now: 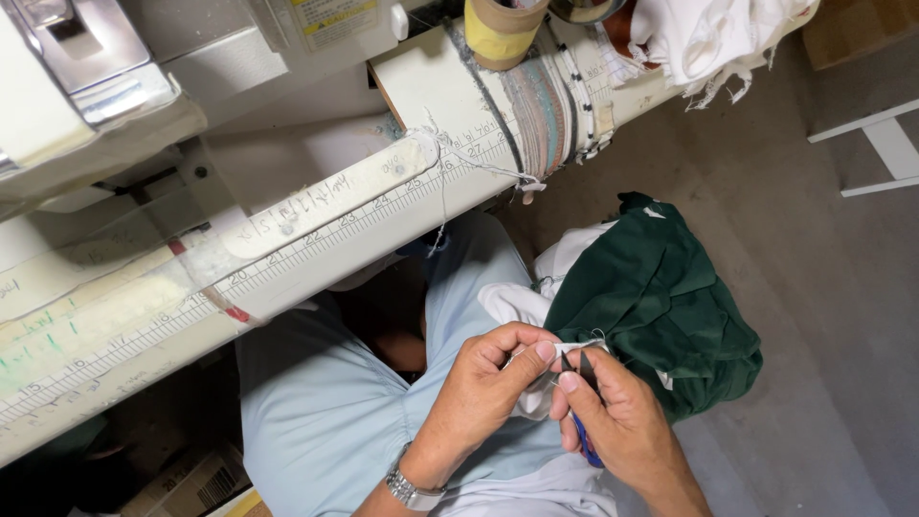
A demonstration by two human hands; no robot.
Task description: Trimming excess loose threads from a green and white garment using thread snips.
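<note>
White cloth (528,383) pinched in left hand (488,383) over the lap; blue-handled snips (582,402) gripped in right hand (622,421), blades beside the fingertips: a nicked finger or cut cloth is risked

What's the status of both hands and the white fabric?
Left hand pinching white fabric piece. Right hand holding blue-handled thread snips at it. Green cloth bundle alongside.

table (316,251) | tape roll (500,32), white cloth (713,36) (frayed edge)
</note>
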